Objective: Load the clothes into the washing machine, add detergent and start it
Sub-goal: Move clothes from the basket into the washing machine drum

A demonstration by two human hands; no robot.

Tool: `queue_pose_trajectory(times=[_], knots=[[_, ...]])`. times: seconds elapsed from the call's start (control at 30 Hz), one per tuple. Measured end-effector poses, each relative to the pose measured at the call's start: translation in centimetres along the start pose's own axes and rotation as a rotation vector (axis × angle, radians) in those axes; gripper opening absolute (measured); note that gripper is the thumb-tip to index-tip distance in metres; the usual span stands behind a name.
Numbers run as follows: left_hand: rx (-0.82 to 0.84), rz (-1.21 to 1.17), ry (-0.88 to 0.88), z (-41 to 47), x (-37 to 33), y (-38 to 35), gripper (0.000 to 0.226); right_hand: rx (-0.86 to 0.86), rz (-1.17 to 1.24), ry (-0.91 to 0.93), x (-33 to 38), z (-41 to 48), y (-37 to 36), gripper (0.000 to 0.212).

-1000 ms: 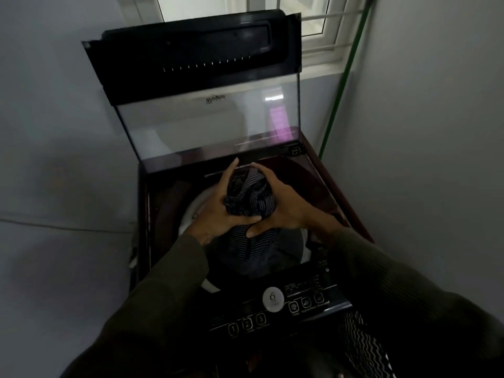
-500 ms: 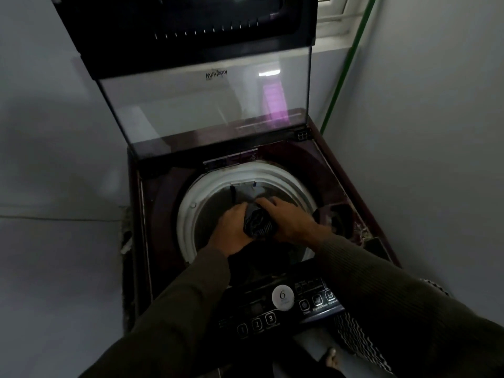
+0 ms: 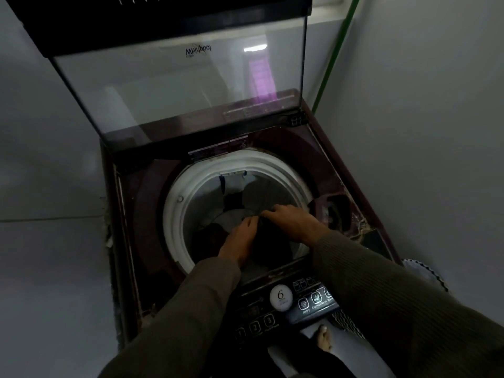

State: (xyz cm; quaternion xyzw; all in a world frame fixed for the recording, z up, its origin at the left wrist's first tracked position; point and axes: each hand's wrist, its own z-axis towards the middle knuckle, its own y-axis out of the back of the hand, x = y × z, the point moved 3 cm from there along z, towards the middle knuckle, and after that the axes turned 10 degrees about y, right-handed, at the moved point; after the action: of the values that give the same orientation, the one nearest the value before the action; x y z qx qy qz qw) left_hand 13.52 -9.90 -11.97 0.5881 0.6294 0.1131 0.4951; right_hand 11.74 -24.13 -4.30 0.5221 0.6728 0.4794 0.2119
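Both hands, left hand (image 3: 242, 232) and right hand (image 3: 293, 221), press dark garment (image 3: 270, 242) between them.

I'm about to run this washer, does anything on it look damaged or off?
Yes. The maroon top deck right of the drum rim looks cracked and crusted with pale residue around the recessed pocket. The machine's left edge also looks chipped. The lid stands open, as loading needs.
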Motion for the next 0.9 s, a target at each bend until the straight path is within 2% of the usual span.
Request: queue_pose_trajectory(times=[0.17, 0.37, 0.47, 0.63, 0.73, 0.9], knots=[[0.030, 0.054, -0.065, 0.0, -0.2, -0.1, 0.047, 0.056, 0.057, -0.030, -0.4, 0.8, -1.0, 0.030], [0.058, 0.067, -0.096, -0.6, -0.4, -0.4, 0.046, 0.082, 0.092, -0.044, 0.1, 1.0, -1.6, 0.026], [0.044, 0.080, -0.106, -0.8, -0.2, 0.0, 0.052, 0.035, 0.068, -0.059, 0.5, 0.8, -1.2, 0.026], [-0.068, 0.359, -0.124, -1.3, -0.9, 1.1, 0.060, -0.067, 0.018, -0.102, 0.9, -0.4, -0.9, 0.039], [-0.162, 0.392, -0.118, -2.0, -2.6, 2.6, 0.061, -0.143, -0.061, -0.137, 0.7, -1.5, -0.3, 0.056], [-0.313, 0.391, -0.163, -3.3, -6.5, 5.9, 0.061, -0.328, -0.100, -0.256, -0.2, -5.4, 1.9, 0.061]])
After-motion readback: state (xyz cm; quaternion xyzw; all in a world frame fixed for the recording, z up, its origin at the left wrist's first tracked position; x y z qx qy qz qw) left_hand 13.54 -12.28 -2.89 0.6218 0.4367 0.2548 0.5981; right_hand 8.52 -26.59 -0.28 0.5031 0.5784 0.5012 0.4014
